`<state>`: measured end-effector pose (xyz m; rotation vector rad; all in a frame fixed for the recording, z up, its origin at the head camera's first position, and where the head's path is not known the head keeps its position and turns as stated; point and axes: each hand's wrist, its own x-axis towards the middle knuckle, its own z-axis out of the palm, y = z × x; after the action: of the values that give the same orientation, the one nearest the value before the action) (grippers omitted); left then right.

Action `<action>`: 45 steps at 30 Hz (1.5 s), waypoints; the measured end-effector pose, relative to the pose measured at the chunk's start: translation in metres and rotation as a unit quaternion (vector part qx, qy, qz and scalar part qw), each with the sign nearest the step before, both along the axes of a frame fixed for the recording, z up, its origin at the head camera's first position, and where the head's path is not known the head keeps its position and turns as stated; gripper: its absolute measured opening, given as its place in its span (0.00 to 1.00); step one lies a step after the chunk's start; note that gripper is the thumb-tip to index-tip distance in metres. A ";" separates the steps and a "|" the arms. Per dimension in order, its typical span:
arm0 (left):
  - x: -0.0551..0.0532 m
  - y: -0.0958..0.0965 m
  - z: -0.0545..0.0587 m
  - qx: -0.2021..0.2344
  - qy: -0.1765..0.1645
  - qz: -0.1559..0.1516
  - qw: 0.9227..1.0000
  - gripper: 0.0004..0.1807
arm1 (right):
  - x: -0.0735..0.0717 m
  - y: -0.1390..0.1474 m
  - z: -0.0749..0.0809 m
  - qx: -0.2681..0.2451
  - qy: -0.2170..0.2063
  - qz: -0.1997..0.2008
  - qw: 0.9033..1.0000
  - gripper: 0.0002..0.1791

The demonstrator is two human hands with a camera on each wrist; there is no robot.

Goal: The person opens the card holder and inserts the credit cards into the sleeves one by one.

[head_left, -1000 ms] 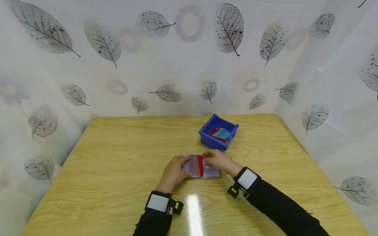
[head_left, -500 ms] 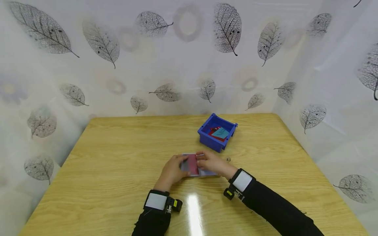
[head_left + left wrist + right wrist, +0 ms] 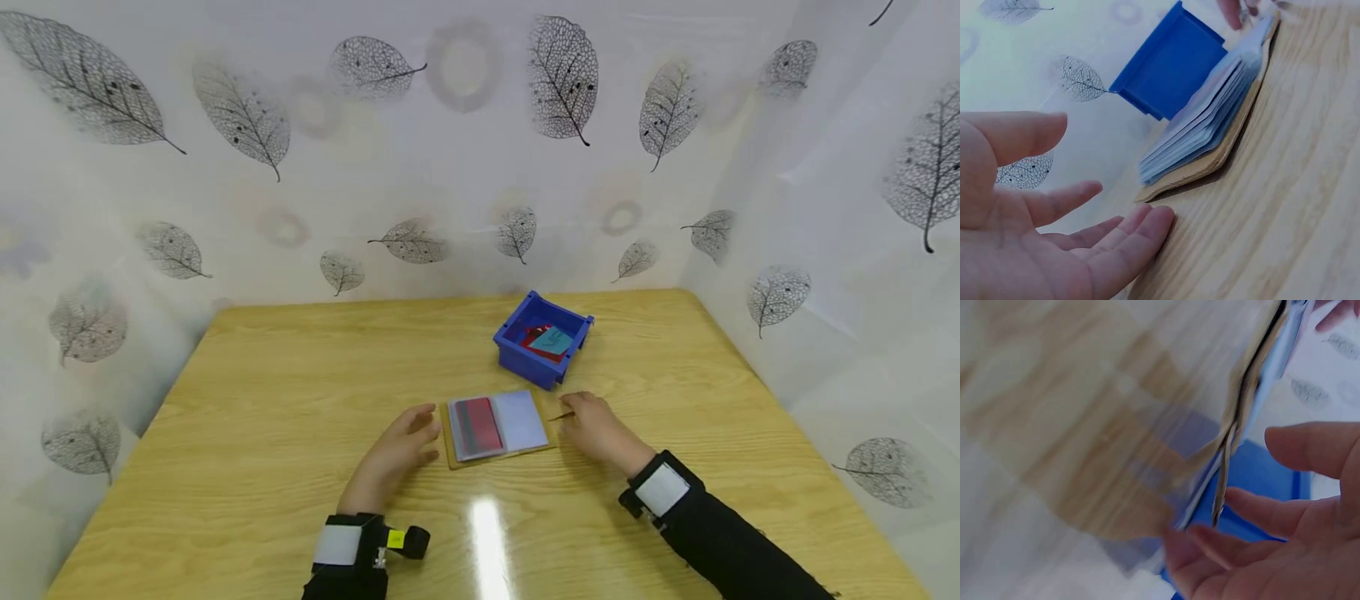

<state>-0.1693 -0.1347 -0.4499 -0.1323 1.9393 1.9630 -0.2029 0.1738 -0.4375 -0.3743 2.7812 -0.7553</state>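
A card holder [image 3: 521, 421] with a tan cover and clear sleeves lies spread on the wooden table. Its left page carries a red and grey card [image 3: 480, 425]. To its left is my left hand [image 3: 401, 446], fingers loosely bent and thumb apart, holding nothing; in the left wrist view the fingertips are close to the cover's edge [image 3: 1210, 165]. My right hand [image 3: 600, 429] is at the right side, by a narrow closing strap [image 3: 561, 416] that sticks out from the cover. The right wrist view shows the strap passing between thumb and fingers, with the thumb apart from them.
Behind the card holder stands a blue plastic bin [image 3: 521, 360] with a red card and a teal card [image 3: 551, 341] inside. A pale curtain [image 3: 450, 167] printed with leaves surrounds the table [image 3: 300, 358] at the back and sides.
Both hands have drawn back from the pages, the left one to the left and the right one to the right, uncovering the card holder. The red and grey card lies on the left page.
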 end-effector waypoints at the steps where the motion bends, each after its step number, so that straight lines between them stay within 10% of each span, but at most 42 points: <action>1: 0.000 0.001 0.000 0.010 -0.006 0.004 1.000 0.27 | -0.002 0.001 0.000 -0.005 -0.001 -0.003 1.000 0.20; 12: -0.003 0.017 0.009 0.133 -0.047 0.143 0.980 0.27 | -0.013 -0.013 -0.008 -0.177 -0.106 -0.043 0.978 0.14; 15: -0.007 0.034 0.010 0.111 -0.007 0.107 0.988 0.23 | -0.013 -0.017 -0.009 -0.247 -0.116 -0.043 0.961 0.13; 18: -0.011 0.055 0.005 -0.042 0.097 0.005 0.994 0.20 | -0.012 -0.022 -0.012 -0.272 -0.098 -0.043 0.956 0.10; 23: -0.018 0.072 -0.005 -0.332 0.248 -0.070 0.908 0.25 | -0.014 -0.039 -0.008 -0.193 -0.011 -0.036 0.980 0.04; 27: -0.027 0.072 -0.005 -0.398 0.253 -0.076 0.878 0.28 | -0.019 -0.061 -0.001 -0.085 0.071 0.004 0.994 0.04; 33: -0.028 0.072 -0.002 -0.363 0.240 -0.099 0.895 0.31 | -0.015 -0.083 0.007 0.066 0.155 0.088 0.982 0.07; 41: -0.021 0.068 -0.002 -0.370 0.255 -0.086 0.889 0.27 | 0.007 -0.097 0.003 0.200 0.316 0.175 0.911 0.05; 45: -0.016 0.071 -0.001 -0.370 0.252 -0.097 0.889 0.18 | 0.023 -0.099 0.004 0.250 0.335 0.177 0.891 0.08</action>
<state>-0.1849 -0.0637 -0.4510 0.4017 2.8219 1.0976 -0.1800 0.0744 -0.4339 -1.1716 3.1989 0.2448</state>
